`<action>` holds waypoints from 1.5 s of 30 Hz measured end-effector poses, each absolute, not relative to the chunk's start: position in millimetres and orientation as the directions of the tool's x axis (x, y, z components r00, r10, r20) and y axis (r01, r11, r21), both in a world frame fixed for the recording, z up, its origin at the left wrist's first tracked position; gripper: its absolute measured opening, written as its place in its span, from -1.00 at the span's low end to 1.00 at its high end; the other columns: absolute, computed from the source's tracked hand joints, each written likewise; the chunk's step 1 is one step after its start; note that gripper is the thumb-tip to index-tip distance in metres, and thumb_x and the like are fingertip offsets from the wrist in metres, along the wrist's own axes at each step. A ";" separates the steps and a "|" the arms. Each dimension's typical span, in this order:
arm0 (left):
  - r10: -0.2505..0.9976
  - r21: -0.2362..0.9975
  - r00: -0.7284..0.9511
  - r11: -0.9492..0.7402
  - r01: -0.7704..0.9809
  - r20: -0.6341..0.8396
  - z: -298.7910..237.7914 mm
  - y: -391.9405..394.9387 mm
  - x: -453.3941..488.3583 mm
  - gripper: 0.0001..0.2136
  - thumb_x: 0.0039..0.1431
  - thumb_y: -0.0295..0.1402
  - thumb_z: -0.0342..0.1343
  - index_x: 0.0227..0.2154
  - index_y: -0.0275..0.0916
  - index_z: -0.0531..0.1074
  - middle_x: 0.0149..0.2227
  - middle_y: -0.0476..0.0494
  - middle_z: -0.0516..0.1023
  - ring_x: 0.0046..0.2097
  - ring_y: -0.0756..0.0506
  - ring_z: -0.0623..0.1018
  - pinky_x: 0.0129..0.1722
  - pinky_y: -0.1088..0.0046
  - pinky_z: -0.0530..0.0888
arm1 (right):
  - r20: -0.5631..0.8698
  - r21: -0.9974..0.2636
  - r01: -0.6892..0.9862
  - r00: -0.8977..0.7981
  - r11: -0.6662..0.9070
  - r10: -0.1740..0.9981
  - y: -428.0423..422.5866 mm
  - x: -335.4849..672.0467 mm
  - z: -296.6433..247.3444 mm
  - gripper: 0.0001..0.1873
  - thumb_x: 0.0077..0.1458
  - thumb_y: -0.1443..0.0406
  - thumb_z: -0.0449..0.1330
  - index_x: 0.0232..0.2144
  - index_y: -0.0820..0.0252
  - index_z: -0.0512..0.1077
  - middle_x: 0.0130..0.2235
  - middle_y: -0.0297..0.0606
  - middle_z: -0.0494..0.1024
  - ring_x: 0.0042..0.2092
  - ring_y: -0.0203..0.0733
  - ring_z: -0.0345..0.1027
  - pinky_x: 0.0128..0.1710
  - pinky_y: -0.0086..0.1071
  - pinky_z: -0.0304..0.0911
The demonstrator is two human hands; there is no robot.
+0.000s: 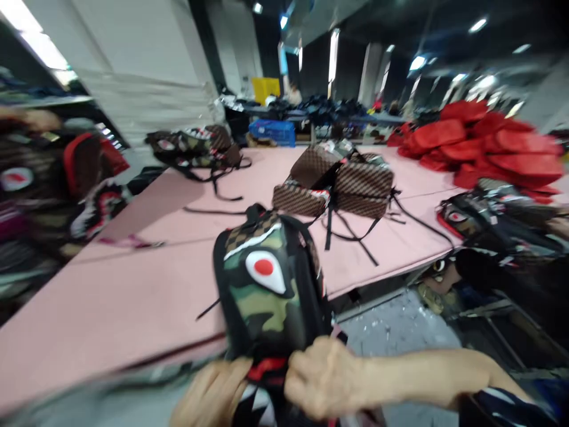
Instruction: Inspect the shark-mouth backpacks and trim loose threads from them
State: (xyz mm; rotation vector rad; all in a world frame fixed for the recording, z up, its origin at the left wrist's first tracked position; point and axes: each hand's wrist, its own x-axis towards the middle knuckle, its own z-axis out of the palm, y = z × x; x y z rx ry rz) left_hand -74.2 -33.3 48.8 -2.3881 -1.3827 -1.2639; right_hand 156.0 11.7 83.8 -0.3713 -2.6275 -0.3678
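A camouflage backpack point(262, 296) with a white and red eye patch and a brown checkered top leans at the near edge of the pink table. My right hand point(320, 376) is closed on its lower front, beside a red strip. On the other side of that strip, my left hand point(213, 391) is blurred, its fingers bent over the backpack's lower edge. Between the hands a white, tooth-like pattern shows at the bottom of the frame. What lies inside my fingers is hidden.
Brown checkered bags point(362, 187) with loose black straps lie on the pink table point(146, 302). Camouflage bags point(191, 145) sit at its far left end. Red bags point(480, 142) are heaped at the right. A blue crate point(272, 132) stands behind the table.
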 end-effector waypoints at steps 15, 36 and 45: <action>0.691 0.220 0.321 -0.573 0.790 0.647 47.1 -50.1 -52.3 -0.87 0.15 -0.58 0.02 -0.33 -0.23 0.36 -0.33 -0.10 0.54 -0.31 -0.03 0.37 -0.15 0.28 0.29 | 0.535 0.117 0.276 -0.827 0.954 0.174 16.9 166.6 83.3 -0.76 0.18 0.45 0.00 -0.45 0.25 0.42 -0.30 -0.23 0.58 -0.49 -0.37 0.16 -0.51 -0.40 -0.04; 0.618 0.315 0.097 -0.523 0.792 0.780 43.3 -36.2 -50.2 -0.83 0.06 -0.63 0.01 -0.45 -0.20 0.29 -0.45 -0.02 0.50 -0.41 0.00 0.35 -0.20 0.33 0.31 | 0.515 0.068 0.398 -0.799 0.915 0.310 14.8 154.7 81.0 -0.79 0.21 0.46 0.01 -0.30 0.29 0.45 -0.22 -0.17 0.59 -0.40 -0.37 0.31 -0.44 -0.41 0.04; 0.662 0.445 -0.018 -0.484 0.753 0.750 45.3 -29.6 -61.6 -0.85 0.17 -0.56 0.01 -0.25 -0.23 0.38 -0.32 -0.09 0.52 -0.31 -0.01 0.47 -0.19 0.34 0.37 | 0.470 0.214 0.396 -0.843 0.893 0.261 23.6 146.0 88.7 -0.62 0.17 0.49 -0.04 0.00 0.33 0.39 0.03 -0.10 0.48 -0.44 -0.35 0.28 -0.46 -0.37 0.10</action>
